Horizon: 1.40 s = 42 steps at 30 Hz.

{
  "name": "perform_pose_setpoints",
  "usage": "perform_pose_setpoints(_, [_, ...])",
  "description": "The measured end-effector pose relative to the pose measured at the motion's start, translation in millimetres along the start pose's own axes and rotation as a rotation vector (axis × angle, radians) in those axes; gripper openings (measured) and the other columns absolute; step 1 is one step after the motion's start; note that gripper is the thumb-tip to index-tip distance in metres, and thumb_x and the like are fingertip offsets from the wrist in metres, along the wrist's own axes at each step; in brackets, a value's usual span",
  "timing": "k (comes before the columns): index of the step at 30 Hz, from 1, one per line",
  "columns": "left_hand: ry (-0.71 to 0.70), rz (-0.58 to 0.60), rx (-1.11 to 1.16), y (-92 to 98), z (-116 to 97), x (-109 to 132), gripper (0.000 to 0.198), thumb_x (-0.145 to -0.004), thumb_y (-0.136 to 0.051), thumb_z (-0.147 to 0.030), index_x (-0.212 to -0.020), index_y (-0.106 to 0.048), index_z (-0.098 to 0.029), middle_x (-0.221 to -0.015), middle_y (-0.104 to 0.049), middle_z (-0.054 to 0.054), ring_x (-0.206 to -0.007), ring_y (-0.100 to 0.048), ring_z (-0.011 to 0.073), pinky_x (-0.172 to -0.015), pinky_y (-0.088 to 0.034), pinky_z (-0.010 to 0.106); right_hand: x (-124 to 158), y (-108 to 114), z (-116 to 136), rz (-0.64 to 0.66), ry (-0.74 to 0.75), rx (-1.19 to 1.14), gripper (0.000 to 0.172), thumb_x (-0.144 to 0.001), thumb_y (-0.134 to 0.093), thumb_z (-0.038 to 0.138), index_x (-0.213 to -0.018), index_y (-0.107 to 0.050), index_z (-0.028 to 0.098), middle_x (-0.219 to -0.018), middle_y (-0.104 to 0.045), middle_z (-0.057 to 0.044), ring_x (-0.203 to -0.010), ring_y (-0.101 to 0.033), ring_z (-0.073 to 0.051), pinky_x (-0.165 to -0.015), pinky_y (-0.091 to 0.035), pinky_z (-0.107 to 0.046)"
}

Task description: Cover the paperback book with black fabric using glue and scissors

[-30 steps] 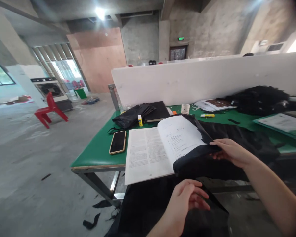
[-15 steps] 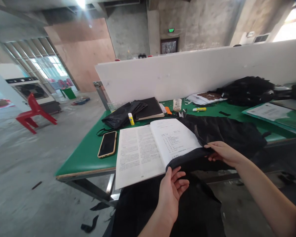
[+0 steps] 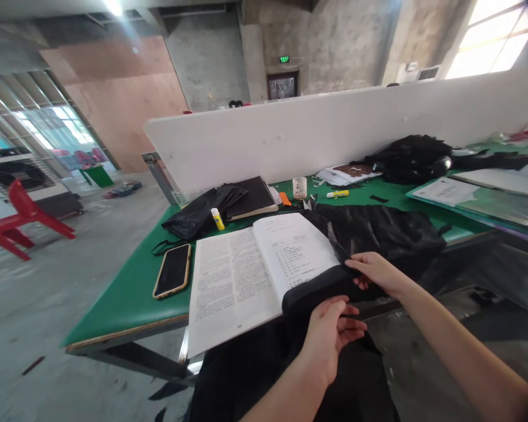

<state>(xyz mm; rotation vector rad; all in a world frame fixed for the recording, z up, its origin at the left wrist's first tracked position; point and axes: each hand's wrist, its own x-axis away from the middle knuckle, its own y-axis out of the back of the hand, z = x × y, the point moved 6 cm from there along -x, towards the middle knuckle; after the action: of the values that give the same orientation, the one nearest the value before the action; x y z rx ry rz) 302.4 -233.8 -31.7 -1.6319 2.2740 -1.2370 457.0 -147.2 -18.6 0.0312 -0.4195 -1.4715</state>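
Observation:
An open book [image 3: 235, 281] lies at the table's near edge, its printed pages facing up. Black cloth [image 3: 314, 290] is folded over the lower right edge of the right-hand page and spreads on beyond the book. My right hand [image 3: 374, 272] pinches this cloth near the page's right corner, thumb and forefinger together. Below the folded strip, my left hand [image 3: 330, 328] grips the cloth's lower edge between thumb and forefinger, the other fingers loosely apart. More black fabric hangs under the book.
A phone [image 3: 172, 271] lies left of the book. Behind it are a glue stick [image 3: 217, 219], a black notebook [image 3: 253, 196], an orange tool [image 3: 284, 199], a cup [image 3: 300, 188] and another glue stick [image 3: 338, 194]. A white partition [image 3: 264, 140] bounds the green table [image 3: 123, 305].
My left hand has moved right along the folded cloth, away from the book's lower corner. My right hand still pinches the cloth by the page. The camera view has turned slightly right.

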Motion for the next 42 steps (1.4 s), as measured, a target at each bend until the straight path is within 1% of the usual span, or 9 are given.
perform_pose_setpoints(5, [0.068,0.088,0.050,-27.0,4,-29,0.029,-0.085,-0.051,-0.036,-0.100,-0.053,-0.012,-0.080,-0.060,0.004,-0.056,-0.063,0.0135,-0.057,-0.051,0.027,6,-2,11,-0.029,0.141,0.115,0.037,-0.078,-0.054,0.050,-0.064,-0.040,0.020,-0.046,-0.050,0.005,-0.041,-0.048,-0.009,-0.041,-0.035,-0.020])
perform_pose_setpoints(9, [0.083,0.026,0.040,-35.1,8,-48,0.031,-0.083,-0.052,-0.043,-0.085,-0.056,-0.012,-0.064,-0.052,-0.002,-0.049,-0.058,0.0113,-0.051,-0.049,0.024,8,-1,13,-0.083,0.161,0.167,0.040,-0.078,-0.053,0.052,-0.060,-0.039,0.020,-0.043,-0.044,0.007,-0.037,-0.043,-0.008,-0.038,-0.029,-0.020])
perform_pose_setpoints(15, [0.075,-0.047,-0.006,-36.4,10,-62,0.034,-0.081,-0.053,-0.044,-0.066,-0.053,-0.013,-0.049,-0.044,-0.004,-0.041,-0.052,0.0106,-0.046,-0.045,0.023,9,-5,6,-0.038,0.122,0.111,0.038,-0.081,-0.050,0.050,-0.062,-0.040,0.020,-0.044,-0.048,0.005,-0.037,-0.048,-0.010,-0.038,-0.026,-0.020])
perform_pose_setpoints(21, [0.036,-0.013,-0.055,-32.0,11,-66,0.032,-0.082,-0.049,-0.037,-0.066,-0.059,-0.011,-0.049,-0.048,-0.003,-0.039,-0.049,0.0108,-0.049,-0.044,0.025,11,-4,12,-0.075,0.157,0.159,0.042,-0.075,-0.057,0.052,-0.057,-0.038,0.020,-0.041,-0.042,0.006,-0.036,-0.042,-0.008,-0.039,-0.025,-0.020])
perform_pose_setpoints(31, [0.066,-0.023,-0.054,-28.1,11,-67,0.028,-0.081,-0.047,-0.032,-0.063,-0.058,-0.012,-0.051,-0.051,-0.001,-0.042,-0.050,0.0113,-0.054,-0.043,0.026,10,-4,16,-0.034,0.156,0.316,0.038,-0.079,-0.051,0.053,-0.061,-0.044,0.020,-0.039,-0.046,0.004,-0.037,-0.047,-0.012,-0.040,-0.028,-0.022])
perform_pose_setpoints(34, [0.078,-0.046,-0.023,-23.8,13,-69,0.027,-0.080,-0.048,-0.033,-0.062,-0.056,-0.014,-0.050,-0.050,-0.002,-0.041,-0.049,0.0113,-0.054,-0.042,0.026,7,15,45,-0.215,0.166,0.527,0.039,-0.079,-0.050,0.057,-0.071,-0.058,0.020,-0.041,-0.049,0.002,-0.040,-0.046,-0.014,-0.044,-0.030,-0.024])
perform_pose_setpoints(37, [0.082,-0.061,-0.014,-19.8,15,-71,0.028,-0.079,-0.051,-0.035,-0.060,-0.055,-0.015,-0.049,-0.050,-0.002,-0.041,-0.048,0.0116,-0.053,-0.041,0.026,8,25,107,-0.524,0.316,0.668,0.038,-0.081,-0.047,0.057,-0.081,-0.063,0.022,-0.057,-0.060,-0.001,-0.053,-0.054,-0.016,-0.052,-0.033,-0.026])
perform_pose_setpoints(39, [0.082,-0.065,-0.017,-17.9,17,-72,0.029,-0.079,-0.051,-0.035,-0.059,-0.055,-0.014,-0.048,-0.050,-0.001,-0.041,-0.048,0.0119,-0.054,-0.040,0.027,2,6,150,-0.537,0.454,0.700,0.035,-0.084,-0.046,0.053,-0.086,-0.063,0.022,-0.065,-0.063,-0.002,-0.061,-0.057,-0.017,-0.056,-0.034,-0.027])
perform_pose_setpoints(42, [0.076,-0.075,-0.032,-15.3,19,-71,0.033,-0.082,-0.048,-0.034,-0.057,-0.056,-0.013,-0.048,-0.050,0.000,-0.042,-0.048,0.0116,-0.055,-0.041,0.027,-27,-54,194,-0.334,0.603,0.651,0.030,-0.085,-0.047,0.044,-0.083,-0.064,0.020,-0.074,-0.065,-0.005,-0.067,-0.057,-0.016,-0.061,-0.036,-0.028])
